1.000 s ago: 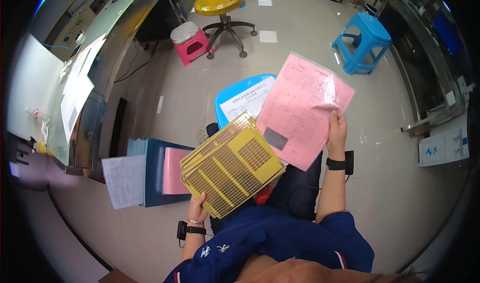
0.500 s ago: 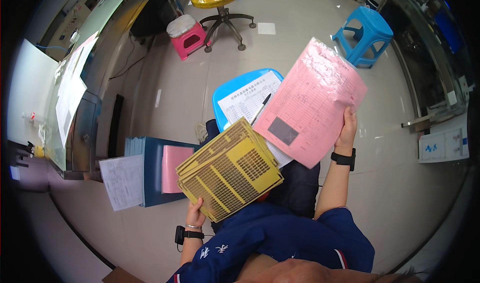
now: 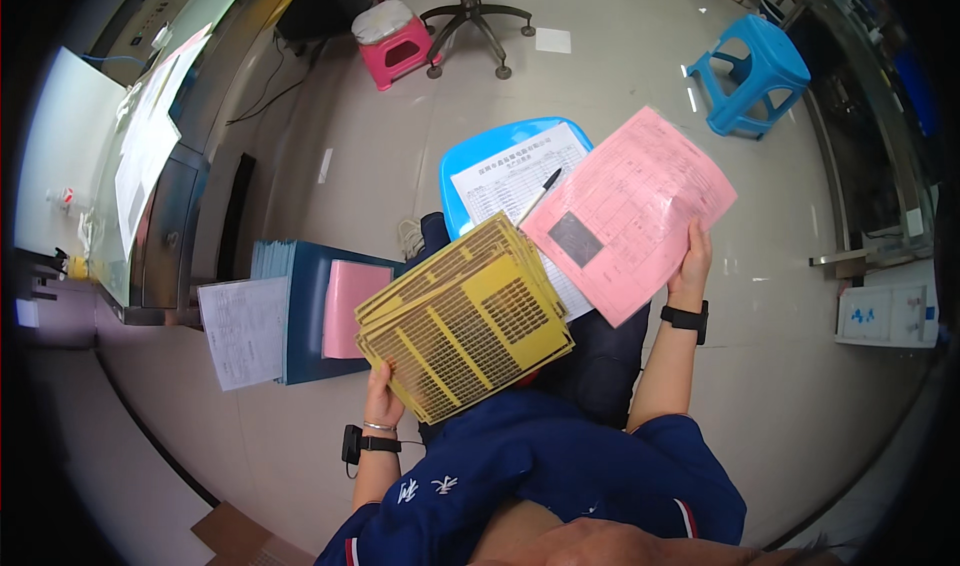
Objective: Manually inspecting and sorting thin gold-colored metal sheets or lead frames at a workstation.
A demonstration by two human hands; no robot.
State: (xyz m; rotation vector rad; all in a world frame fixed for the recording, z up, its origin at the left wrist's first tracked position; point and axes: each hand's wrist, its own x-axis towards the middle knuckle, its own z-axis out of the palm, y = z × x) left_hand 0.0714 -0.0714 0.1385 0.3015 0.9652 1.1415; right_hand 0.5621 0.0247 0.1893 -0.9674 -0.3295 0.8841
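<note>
Left fingers (image 3: 381, 374) clamped on yellow panel stack (image 3: 466, 324) — right fingers (image 3: 697, 238) clamped on pink form (image 3: 640, 211), right edge

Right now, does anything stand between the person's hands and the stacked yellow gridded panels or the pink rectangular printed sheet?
Nothing visible does: the left hand grips the stacked yellow gridded panels at their left edge, and the right hand holds the pink rectangular printed sheet by its right edge.

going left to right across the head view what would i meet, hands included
Blue folders → left hand → stack of yellow perforated panels → pink sheet → right hand → blue stool at the upper right → white box
</note>
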